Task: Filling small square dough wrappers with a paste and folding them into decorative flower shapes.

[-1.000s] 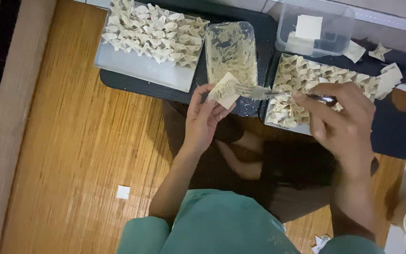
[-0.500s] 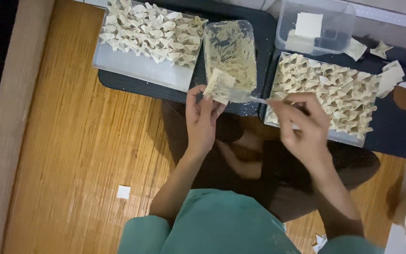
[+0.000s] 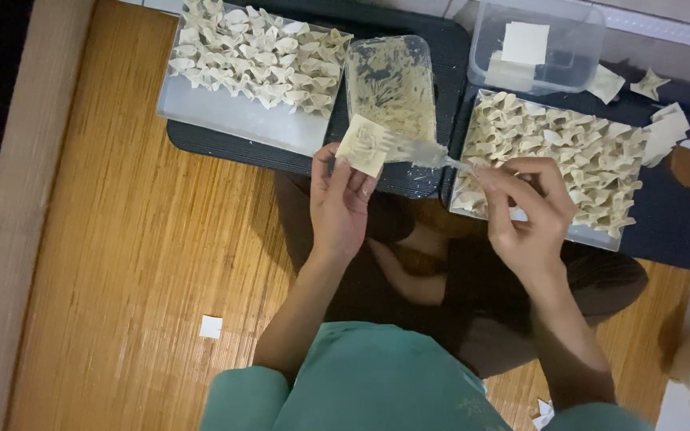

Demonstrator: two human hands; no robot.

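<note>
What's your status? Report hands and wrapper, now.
Left hand holds square wrapper flat on fingertips. Right hand grips fork, tines on wrapper. Filling tub just beyond. Nothing in the way.

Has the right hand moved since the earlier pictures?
Yes. The right hand with the fork has come left, away from the right tray and toward the wrapper in front of the tub.

fork [image 3: 413,149] tines now on wrapper [image 3: 363,144] | right hand [image 3: 525,209] pulled back from filling tub [image 3: 390,80]
</note>
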